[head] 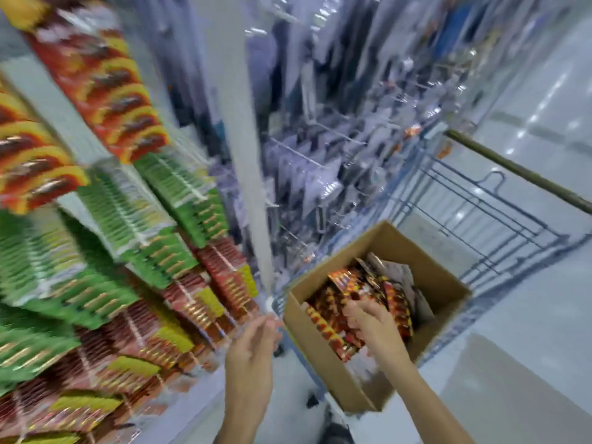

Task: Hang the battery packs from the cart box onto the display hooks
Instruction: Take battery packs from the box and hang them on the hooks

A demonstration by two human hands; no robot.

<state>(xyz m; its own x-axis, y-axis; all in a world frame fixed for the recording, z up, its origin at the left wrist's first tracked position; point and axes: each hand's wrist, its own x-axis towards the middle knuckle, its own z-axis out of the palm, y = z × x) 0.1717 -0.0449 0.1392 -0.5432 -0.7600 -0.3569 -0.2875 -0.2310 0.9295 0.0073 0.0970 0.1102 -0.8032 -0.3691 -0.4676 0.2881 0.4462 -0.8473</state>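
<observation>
An open cardboard box (323, 357) sits on a blue wire cart (499, 219) at lower right. Red and yellow battery packs (349, 293) lie loose inside it. My right hand (371, 325) reaches down into the box, its fingers bent over the packs; whether it holds one is unclear through the blur. My left hand (253, 350) hovers just left of the box, fingers straight and relaxed, holding nothing. Rows of hanging packs (105, 78) in red, yellow and green fill the display hooks on the left.
A white upright post (246, 155) separates the battery display from hooks of grey and clear packaged goods (320, 174) behind the cart. The cart's handle bar (519, 171) crosses at upper right. Shiny pale floor (528, 363) lies to the right.
</observation>
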